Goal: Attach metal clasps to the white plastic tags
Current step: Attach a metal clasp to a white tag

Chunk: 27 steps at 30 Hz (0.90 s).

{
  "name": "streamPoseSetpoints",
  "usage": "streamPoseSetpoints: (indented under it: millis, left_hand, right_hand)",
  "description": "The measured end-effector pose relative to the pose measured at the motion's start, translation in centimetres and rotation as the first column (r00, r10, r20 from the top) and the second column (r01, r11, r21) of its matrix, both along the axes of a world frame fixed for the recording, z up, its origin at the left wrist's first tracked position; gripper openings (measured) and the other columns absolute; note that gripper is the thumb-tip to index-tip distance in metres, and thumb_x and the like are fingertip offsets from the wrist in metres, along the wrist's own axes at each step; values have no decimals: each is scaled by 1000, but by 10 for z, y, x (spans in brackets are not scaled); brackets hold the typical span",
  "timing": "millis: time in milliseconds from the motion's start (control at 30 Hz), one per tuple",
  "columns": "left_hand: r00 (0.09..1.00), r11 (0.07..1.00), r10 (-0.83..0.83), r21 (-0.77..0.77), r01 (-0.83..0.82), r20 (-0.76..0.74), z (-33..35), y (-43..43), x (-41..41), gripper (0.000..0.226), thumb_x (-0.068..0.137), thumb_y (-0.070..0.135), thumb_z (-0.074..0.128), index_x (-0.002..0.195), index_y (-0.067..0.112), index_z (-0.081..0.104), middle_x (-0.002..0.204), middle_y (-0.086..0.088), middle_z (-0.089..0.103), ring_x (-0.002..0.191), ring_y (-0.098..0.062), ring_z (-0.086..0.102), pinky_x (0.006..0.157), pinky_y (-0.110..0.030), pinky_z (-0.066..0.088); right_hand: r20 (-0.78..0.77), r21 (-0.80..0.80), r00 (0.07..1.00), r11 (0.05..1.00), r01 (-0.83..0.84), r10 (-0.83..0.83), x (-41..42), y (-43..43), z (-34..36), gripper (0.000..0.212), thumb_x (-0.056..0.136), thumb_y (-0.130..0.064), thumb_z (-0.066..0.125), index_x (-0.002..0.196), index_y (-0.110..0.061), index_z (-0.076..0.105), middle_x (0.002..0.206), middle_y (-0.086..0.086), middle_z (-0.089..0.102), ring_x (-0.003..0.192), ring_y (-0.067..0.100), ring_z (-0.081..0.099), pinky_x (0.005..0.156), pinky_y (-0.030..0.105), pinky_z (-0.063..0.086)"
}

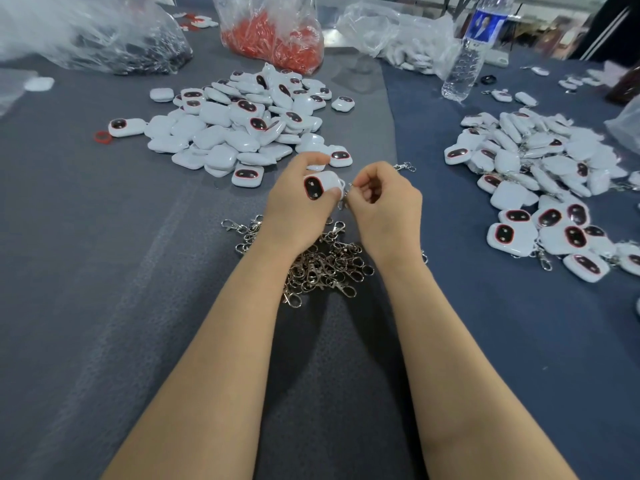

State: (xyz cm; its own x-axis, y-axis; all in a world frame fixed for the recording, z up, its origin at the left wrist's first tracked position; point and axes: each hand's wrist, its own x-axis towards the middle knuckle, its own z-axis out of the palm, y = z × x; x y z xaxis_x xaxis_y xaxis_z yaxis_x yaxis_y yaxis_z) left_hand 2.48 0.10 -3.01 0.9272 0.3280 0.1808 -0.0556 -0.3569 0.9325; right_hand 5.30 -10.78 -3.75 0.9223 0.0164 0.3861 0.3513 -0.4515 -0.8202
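My left hand grips one white plastic tag with a dark red-rimmed oval window, held above the table's middle. My right hand pinches a small metal clasp at the tag's right edge; most of the clasp is hidden by my fingers. A heap of loose silver clasps lies on the cloth under my wrists. A big pile of white tags sits beyond my hands. To the right lies a second pile of tags with clasps on them.
Grey-blue cloth covers the table. At the back stand a bag of red parts, a bag of dark parts, a clear bag of white pieces and a plastic water bottle. A red ring lies left.
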Motion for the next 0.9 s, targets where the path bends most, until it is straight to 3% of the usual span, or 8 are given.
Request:
streamPoseSetpoints:
  millis: [200, 333, 467, 767, 833, 900]
  left_hand:
    - [999, 997, 9, -74, -12, -35, 1, 0, -1, 25, 84, 16, 67, 105, 23, 56, 117, 2, 57, 100, -8, 55, 92, -28, 48]
    - [1000, 999, 16, -31, -16, -12, 0, -1, -1, 22, 84, 17, 66, 102, 25, 56, 113, 4, 58, 99, -7, 54, 87, -22, 45]
    - [999, 999, 42, -14, -42, -4, -2, -2, -1, 21, 84, 18, 66, 101, 26, 56, 110, 5, 56, 99, -9, 53, 85, -22, 44]
    - [997, 997, 74, -8, -74, -28, -6, 1, 2, 21, 83, 17, 67, 99, 26, 56, 114, -2, 59, 106, -16, 56, 94, -35, 47]
    - [997, 997, 82, 7, -82, -9, -6, 3, 3, 21, 83, 15, 67, 100, 24, 58, 110, -1, 61, 103, -16, 57, 91, -32, 49]
    - [996, 995, 84, 47, -85, 28, -6, 2, 3, 21, 83, 13, 66, 98, 25, 58, 98, 5, 61, 91, -10, 58, 80, -16, 47]
  right_hand:
    - [12, 3, 1000, 1000, 23, -23, 1, 1, -2, 12, 78, 0, 57, 75, -11, 58, 65, 3, 54, 59, 7, 41, 58, 15, 37]
    - [26, -17, 999, 1000, 22, -21, 1, 1, -2, 11, 78, -1, 58, 75, -11, 59, 65, 3, 55, 60, 9, 42, 58, 17, 37]
    - [43, -55, 999, 998, 8, -6, 1, 2, -3, 9, 79, -1, 59, 75, -8, 58, 68, 7, 56, 63, 13, 43, 63, 30, 41]
    - [97, -243, 995, 970, -7, 32, -1, 7, -4, 6, 83, 0, 55, 81, -5, 57, 76, 2, 53, 72, 21, 48, 67, 37, 41]
    - [89, -286, 995, 958, -12, 39, 0, 8, -4, 6, 85, -2, 55, 81, -6, 57, 77, 1, 52, 74, 20, 48, 67, 34, 39]
    - [62, -318, 997, 948, -18, 40, 1, 8, -5, 8, 87, -5, 55, 81, -9, 55, 79, 1, 53, 75, 19, 47, 66, 31, 36]
